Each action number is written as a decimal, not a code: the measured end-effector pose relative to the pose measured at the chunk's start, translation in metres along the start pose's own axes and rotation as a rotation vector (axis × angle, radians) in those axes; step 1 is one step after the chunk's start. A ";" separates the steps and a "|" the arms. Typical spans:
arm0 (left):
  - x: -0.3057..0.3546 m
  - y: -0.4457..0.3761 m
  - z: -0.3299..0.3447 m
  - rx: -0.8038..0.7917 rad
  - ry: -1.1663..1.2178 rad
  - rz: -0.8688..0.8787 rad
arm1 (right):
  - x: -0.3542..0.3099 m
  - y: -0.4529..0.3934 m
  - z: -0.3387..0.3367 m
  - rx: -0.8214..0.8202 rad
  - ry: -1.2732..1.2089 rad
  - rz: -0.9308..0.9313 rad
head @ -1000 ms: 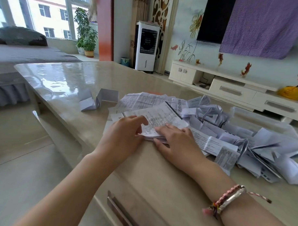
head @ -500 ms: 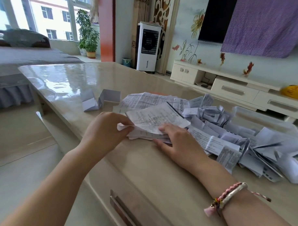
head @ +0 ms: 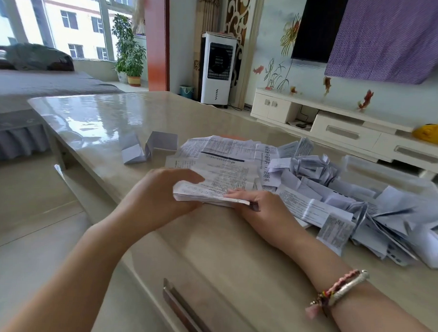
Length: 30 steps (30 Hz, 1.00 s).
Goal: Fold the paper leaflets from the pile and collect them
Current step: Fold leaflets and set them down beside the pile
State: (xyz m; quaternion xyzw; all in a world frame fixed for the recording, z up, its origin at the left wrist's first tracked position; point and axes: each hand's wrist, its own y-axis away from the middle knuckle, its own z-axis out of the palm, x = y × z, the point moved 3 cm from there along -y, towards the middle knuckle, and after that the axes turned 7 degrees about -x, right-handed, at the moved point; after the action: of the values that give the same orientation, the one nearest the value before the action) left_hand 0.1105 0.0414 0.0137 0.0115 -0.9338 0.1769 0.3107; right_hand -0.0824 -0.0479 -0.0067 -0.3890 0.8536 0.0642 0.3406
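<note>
Left hand (head: 159,196): curled around the left end of a part-folded leaflet (head: 212,190), thumb on top. Right hand (head: 258,207): fingers flat, pressing the leaflet's right end onto the desk (head: 95,116). Leaflet lies at the near edge of the pile (head: 226,151). Folded leaflets (head: 360,203) heaped to the right. Print: small, mostly unreadable.

Leaflet (head: 207,190) now apparently folded over.

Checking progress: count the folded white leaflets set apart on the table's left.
2: one folded leaflet lies farthest left; the other folded leaflet stands tented beside it, touching. The big pile on the right may hide more.
</note>
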 end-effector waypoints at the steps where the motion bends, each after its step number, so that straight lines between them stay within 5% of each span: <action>1: -0.005 -0.001 -0.002 0.006 0.054 -0.031 | -0.001 0.001 -0.001 0.006 -0.043 0.002; 12: -0.020 -0.018 0.009 0.049 0.455 -0.224 | 0.004 0.001 -0.013 0.226 -0.375 0.139; 25: -0.001 -0.002 0.031 0.041 -0.245 -0.327 | 0.004 0.000 -0.002 0.201 0.308 0.181; 30: 0.001 0.000 0.028 0.071 -0.375 -0.179 | -0.002 0.002 -0.005 0.219 0.432 0.021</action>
State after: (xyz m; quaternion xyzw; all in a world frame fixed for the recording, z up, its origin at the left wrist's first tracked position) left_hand 0.0934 0.0316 -0.0064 0.1381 -0.9637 0.1761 0.1455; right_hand -0.0854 -0.0469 -0.0022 -0.3458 0.9124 -0.1099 0.1895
